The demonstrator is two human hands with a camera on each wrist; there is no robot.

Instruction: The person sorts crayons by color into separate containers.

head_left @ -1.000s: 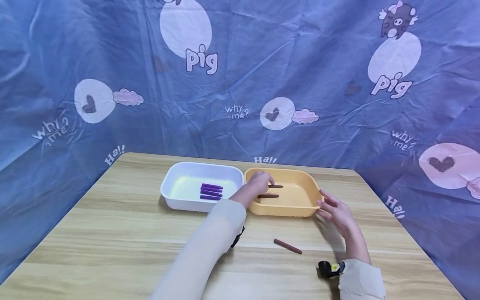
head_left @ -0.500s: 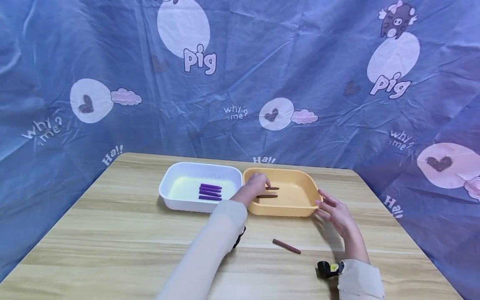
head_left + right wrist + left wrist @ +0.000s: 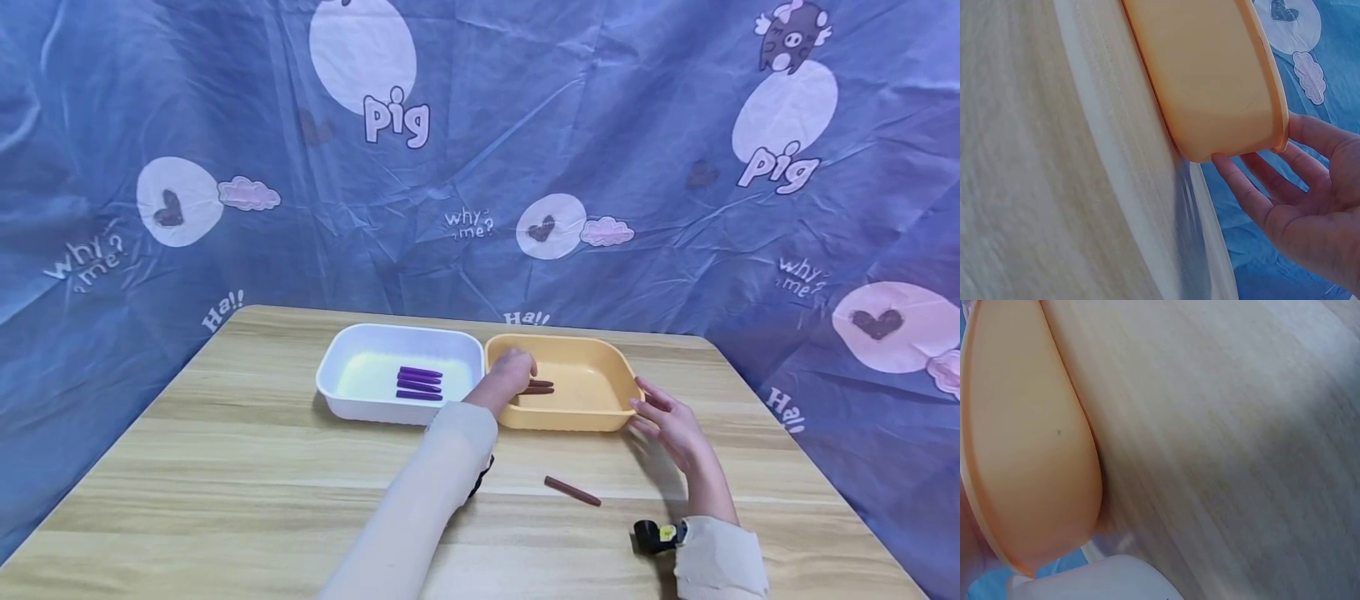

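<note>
In the head view my left hand (image 3: 512, 375) reaches into the yellow tray (image 3: 577, 337) and pinches a brown crayon (image 3: 542, 383), partly hidden by the fingers. A second brown crayon (image 3: 543, 391) lies close alongside it on the tray floor. My right hand (image 3: 675, 429) rests at the tray's right end, fingers spread and nearly straight. In the right wrist view, the fingertips (image 3: 1225, 164) of my right hand touch the tray's end wall and rim. The left wrist view shows the tray's outer wall (image 3: 1035, 425), with the left hand mostly hidden behind it.
A white tray (image 3: 408, 410) stands against the yellow one's left side, with several purple crayons (image 3: 420, 384) laid in it. Another brown crayon (image 3: 572, 491) lies on the wooden table (image 3: 225, 475) in front. A blue printed cloth (image 3: 465, 150) hangs behind the table.
My left hand has drawn the brown crayon slightly left and nearer, up alongside the other one in the yellow tray. My right hand has stayed at the tray's end.
</note>
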